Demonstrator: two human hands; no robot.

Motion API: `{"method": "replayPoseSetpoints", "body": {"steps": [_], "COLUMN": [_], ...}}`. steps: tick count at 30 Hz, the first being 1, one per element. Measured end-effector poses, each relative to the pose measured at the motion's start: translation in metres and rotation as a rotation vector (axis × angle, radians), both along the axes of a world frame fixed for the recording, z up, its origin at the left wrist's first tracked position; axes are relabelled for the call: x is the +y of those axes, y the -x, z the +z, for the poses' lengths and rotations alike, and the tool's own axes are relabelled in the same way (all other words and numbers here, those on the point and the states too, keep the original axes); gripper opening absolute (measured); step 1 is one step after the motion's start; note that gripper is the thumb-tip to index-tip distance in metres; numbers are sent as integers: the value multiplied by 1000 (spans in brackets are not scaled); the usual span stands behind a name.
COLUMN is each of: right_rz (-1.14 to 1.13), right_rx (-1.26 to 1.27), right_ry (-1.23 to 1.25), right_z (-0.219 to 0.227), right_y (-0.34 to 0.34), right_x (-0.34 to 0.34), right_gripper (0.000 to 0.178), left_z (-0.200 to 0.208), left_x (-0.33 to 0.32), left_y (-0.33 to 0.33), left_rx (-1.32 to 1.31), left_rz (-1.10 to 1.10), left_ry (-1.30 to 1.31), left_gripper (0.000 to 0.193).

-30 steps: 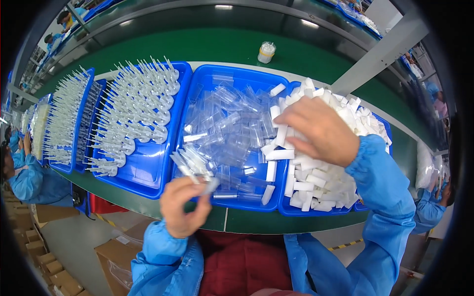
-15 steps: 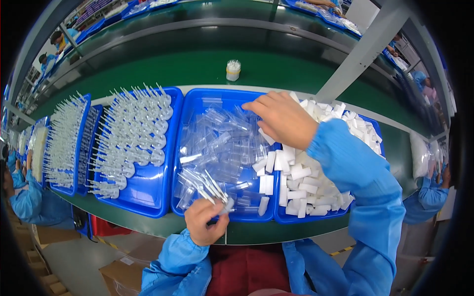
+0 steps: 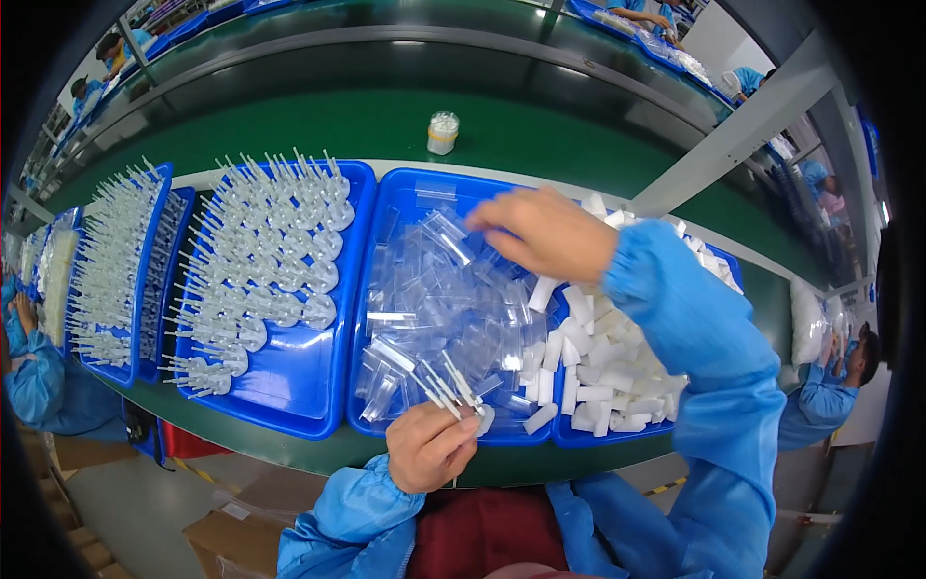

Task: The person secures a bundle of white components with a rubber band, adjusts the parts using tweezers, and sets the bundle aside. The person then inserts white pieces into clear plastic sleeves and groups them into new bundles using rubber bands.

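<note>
My left hand (image 3: pixel 431 449) is closed around a bunch of thin white sticks (image 3: pixel 451 388), just in front of the middle tray's near edge. A small whitish rounded part shows at its fingertips; the palm side is hidden. My right hand (image 3: pixel 550 234), slightly blurred, hovers over the far right part of the blue middle tray (image 3: pixel 386 183). Its fingers point left, partly spread, and I see nothing held in them. Below it lies a heap of clear plastic sleeves (image 3: pixel 449 289). White foam-like blocks (image 3: pixel 617 362) pile up to the right, some spilling into the middle tray.
On the left, a blue tray (image 3: pixel 299 376) holds rows of clear round pieces with upright white sticks (image 3: pixel 275 241). More such trays stand farther left. A small tub (image 3: pixel 443 133) with a yellow band sits on the green surface beyond. A grey post (image 3: pixel 733 125) rises at right.
My left hand has shifted slightly right and nearer to me with the sticks, which now stand more upright. My right hand stays over the middle tray's far right, fingers a little lower.
</note>
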State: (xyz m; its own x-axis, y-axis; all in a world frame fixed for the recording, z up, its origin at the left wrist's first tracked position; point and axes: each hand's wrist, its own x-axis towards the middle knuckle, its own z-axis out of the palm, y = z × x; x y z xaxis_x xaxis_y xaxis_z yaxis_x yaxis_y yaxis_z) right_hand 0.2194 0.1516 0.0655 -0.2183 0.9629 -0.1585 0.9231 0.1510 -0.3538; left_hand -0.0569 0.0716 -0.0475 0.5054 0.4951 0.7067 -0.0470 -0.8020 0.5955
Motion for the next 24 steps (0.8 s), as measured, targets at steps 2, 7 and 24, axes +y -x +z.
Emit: {"method": "replayPoseSetpoints", "body": {"steps": [2,7,24], "right_rz": [9,-25,184], "right_rx": [38,34,-713], "right_ry": [-234,-217,-253], "right_z": [-22,-63,-62], "right_y": [2,18,-69], "right_x": [30,60,5], "right_gripper": [32,32,21], "left_z": [1,0,-5], "left_x": [0,1,-8], "left_y": [-3,-5,2], "left_rx": [-10,10,52], "left_rz": [-2,-21,93], "left_ry": [-1,29,-73], "left_gripper": [58,54,42]}}
